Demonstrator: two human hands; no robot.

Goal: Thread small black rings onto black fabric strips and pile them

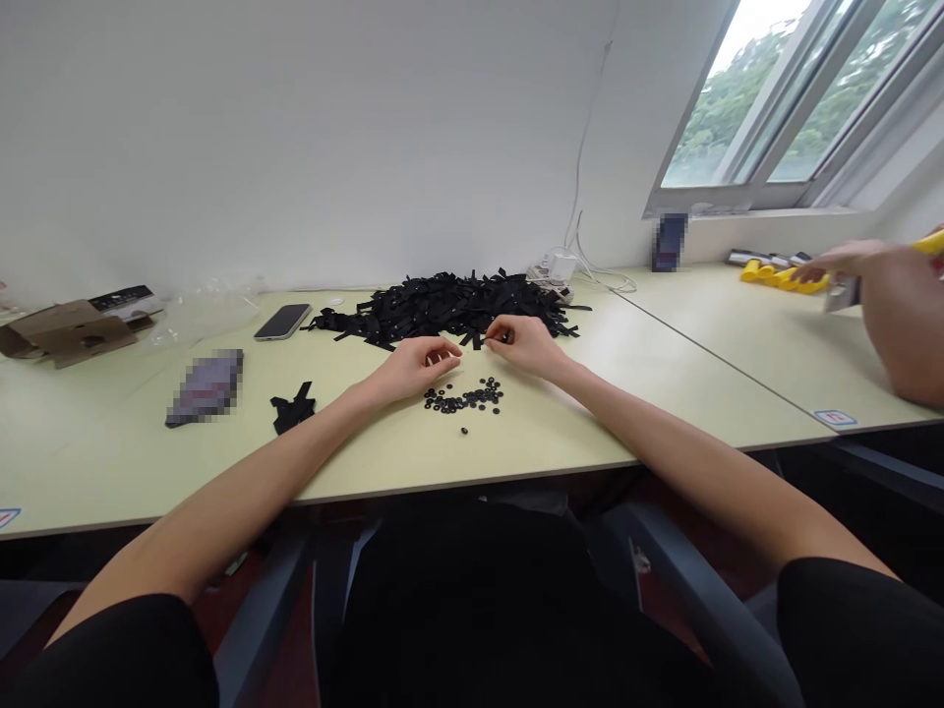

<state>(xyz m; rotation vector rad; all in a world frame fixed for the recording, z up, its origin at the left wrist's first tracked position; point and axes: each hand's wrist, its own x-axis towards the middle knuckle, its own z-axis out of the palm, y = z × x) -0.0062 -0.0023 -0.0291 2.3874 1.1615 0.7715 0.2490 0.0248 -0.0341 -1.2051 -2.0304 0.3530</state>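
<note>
A large heap of black fabric strips [449, 305] lies against the wall. In front of it, small black rings or washers [464, 401] are scattered on the pale table, and a single one [464, 431] sits apart, closer to the front edge. My left hand [424, 364] rests left of the heap's front, thumb and fingers apart with nothing visible between them. My right hand [522, 344] is at the heap's front edge, fingers curled in a pinch near a black strip; what they hold is too small to make out. A smaller bunch of black strips [293, 408] lies beside my left forearm.
A phone [282, 322], clear plastic [203, 310] and a torn cardboard box [78, 329] lie to the left, near a blurred dark packet [206, 386]. A white charger with cables [561, 265] stands behind. At the right, another person's arm [904, 315] reaches over yellow objects [782, 277].
</note>
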